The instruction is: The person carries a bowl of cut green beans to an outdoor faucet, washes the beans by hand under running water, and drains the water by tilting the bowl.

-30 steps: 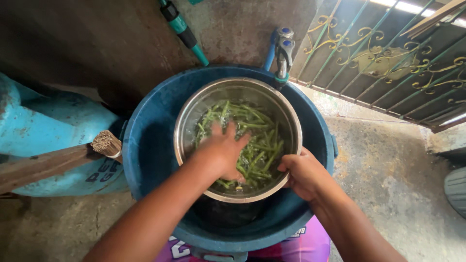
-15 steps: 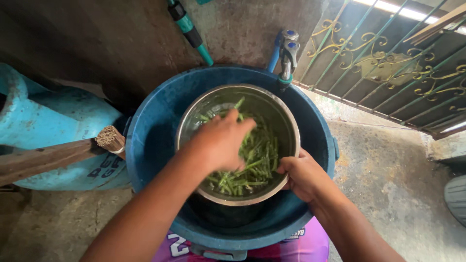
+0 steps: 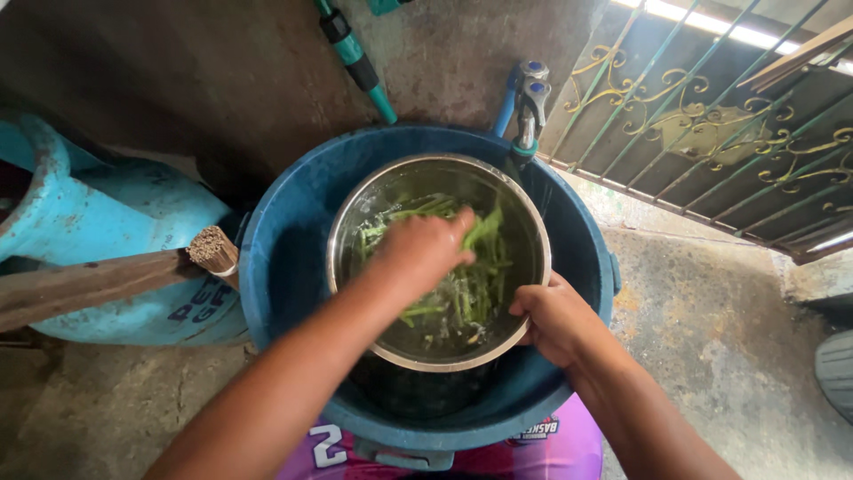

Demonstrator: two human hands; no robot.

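My L hand (image 3: 425, 249) grips a bunch of green stems (image 3: 475, 267) in the steel bowl (image 3: 355, 222) w/ water; R hand (image 3: 553, 320) clamps the rim. Rinse looks midway, stems not out yet.

Rough concrete floor (image 3: 711, 302) bears a blue tub (image 3: 284, 258) and a light-blue gas cylinder (image 3: 115, 222)

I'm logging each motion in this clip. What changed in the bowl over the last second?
The left hand went from lying flat, fingers spread on the green stems, to a closed grip lifting a bunch of them towards the bowl's far side. The right hand stayed on the metal bowl rim, and the bowl stayed in the blue tub under the tap.
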